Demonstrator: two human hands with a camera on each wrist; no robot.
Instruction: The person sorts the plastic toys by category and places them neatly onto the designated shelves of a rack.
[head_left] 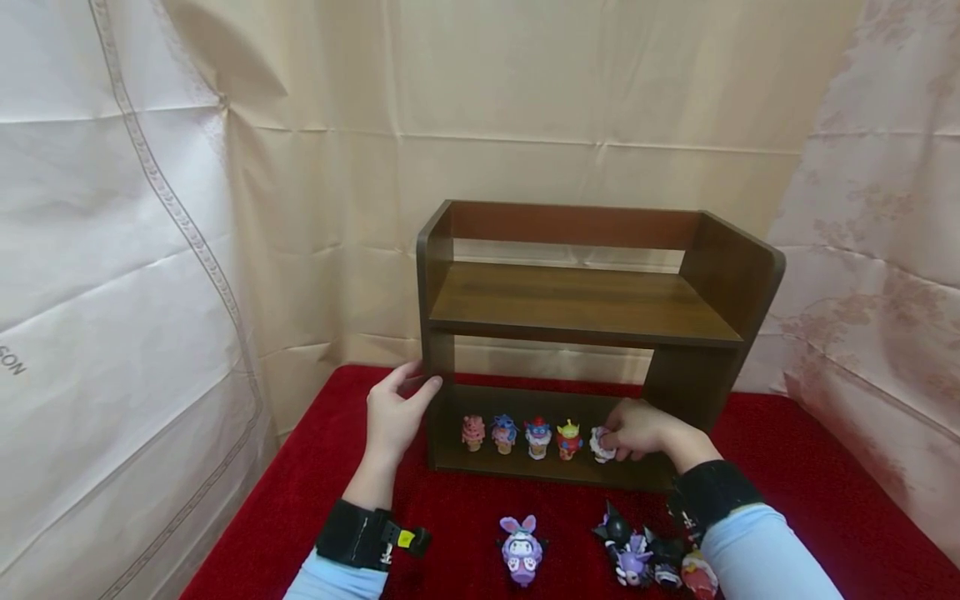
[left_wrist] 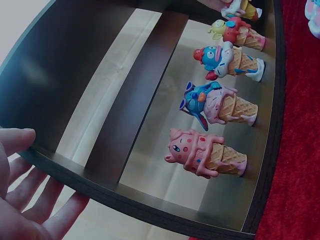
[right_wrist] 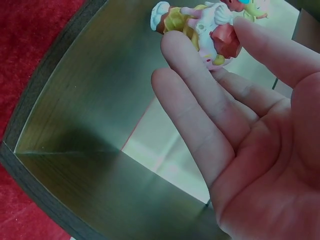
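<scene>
A brown two-tier wooden shelf [head_left: 585,300] stands on a red cloth. At its left side panel my left hand [head_left: 395,417] holds the edge, thumb at the front and fingers on the outer side. My right hand [head_left: 648,429] pinches a white-topped ice-cream-cone figurine [head_left: 601,445] between thumb and fingers, at the right of a row on the lower board. To its left stand a yellow-green-headed figurine in red [head_left: 568,440], a blue figurine with a red top [head_left: 537,437], a blue-and-pink figurine [head_left: 504,434] and a pink figurine [left_wrist: 192,152], all upright on cones.
A lavender rabbit-eared figurine [head_left: 521,550] lies on the red cloth [head_left: 300,500] before the shelf. Several dark, purple and pink figurines [head_left: 633,557] lie bunched near my right forearm. Beige curtains [head_left: 525,100] hang behind; pale sheets hang on both sides.
</scene>
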